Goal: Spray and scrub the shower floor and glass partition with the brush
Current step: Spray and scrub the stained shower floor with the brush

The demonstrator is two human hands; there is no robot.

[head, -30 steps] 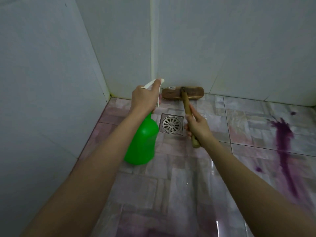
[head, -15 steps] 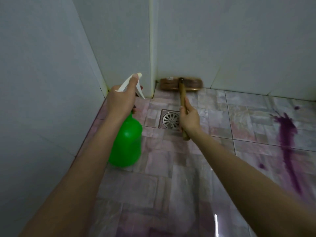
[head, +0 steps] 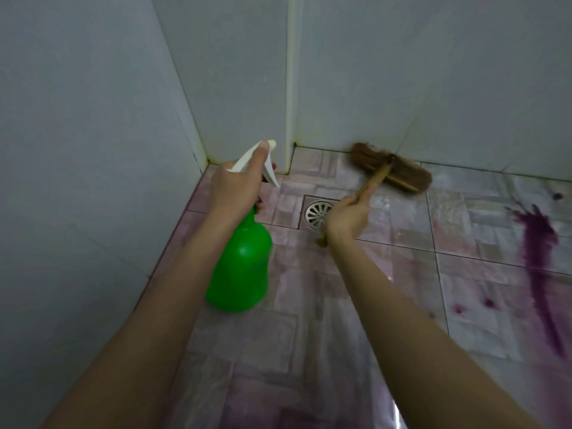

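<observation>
Scrubbing appears to be the step in hand. Where is the brush, and what does each hand hold? (Reader)

The brush [head: 391, 173] lies head-down on the shower floor [head: 340, 305] at the foot of the rear wall [head: 433, 72], just beyond the drain [head: 318, 212], tilted and blurred. The right hand [head: 346, 218] has its grip closed round the lower part of the handle [head: 374, 181]. The left hand [head: 235, 187] has its grip closed round the neck of the spray bottle [head: 241, 267], with one finger laid along the white trigger head. Which panel is the glass partition cannot be told. (Legend)

How is the stroke best run? (Reader)

As a judgement: keep the bristles flat and pressed, and work short overlapping strokes along the wall joint. Then carry on to the purple stain [head: 540, 243], well apart to the right and seemingly unscrubbed. The bottle is best held out of the brush's path. (Legend)

And the materials? (Reader)

Brush: a long, brown, fibrous head on a straight, pale wooden handle. Bottle: smooth green plastic with rounded shoulders. Floor: glossy pink-grey marbled tiles with dark grout lines, probably slippery when wet. Drain: a round perforated metal disc in a square frame. Walls: plain, matt, pale. (Legend)
</observation>
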